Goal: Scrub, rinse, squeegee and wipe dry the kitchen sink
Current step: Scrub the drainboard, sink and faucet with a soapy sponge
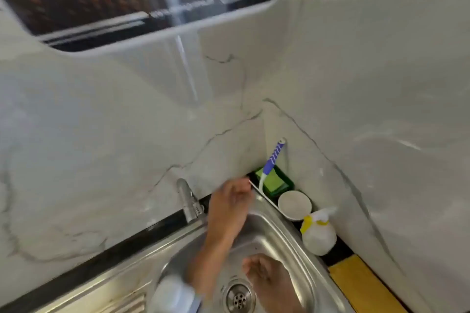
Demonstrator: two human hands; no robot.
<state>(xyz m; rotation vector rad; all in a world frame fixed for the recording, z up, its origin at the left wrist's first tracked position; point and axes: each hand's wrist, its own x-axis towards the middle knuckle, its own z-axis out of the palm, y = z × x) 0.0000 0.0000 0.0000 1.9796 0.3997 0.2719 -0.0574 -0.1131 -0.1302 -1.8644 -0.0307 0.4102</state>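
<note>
The steel sink [276, 232] fills the lower middle of the view, with its round drain [238, 297] near the bottom edge. My left hand [230, 207] reaches across the bowl to the far corner. Its fingers stretch toward the white lower end of a blue-and-white brush [272, 157], close to it, with nothing in their grasp. The brush leans upright in a dark tray holding a green sponge [276, 181]. My right hand [264, 278] hovers over the bowl beside the drain, fingers loosely bent and holding nothing. The picture is blurred by motion.
A chrome faucet [189, 202] stands on the back rim, left of my left hand. Along the right rim sit a white cup [295, 204], a white spray bottle with yellow trim [316, 232] and a yellow cloth [361, 286]. Marbled walls close in behind and to the right.
</note>
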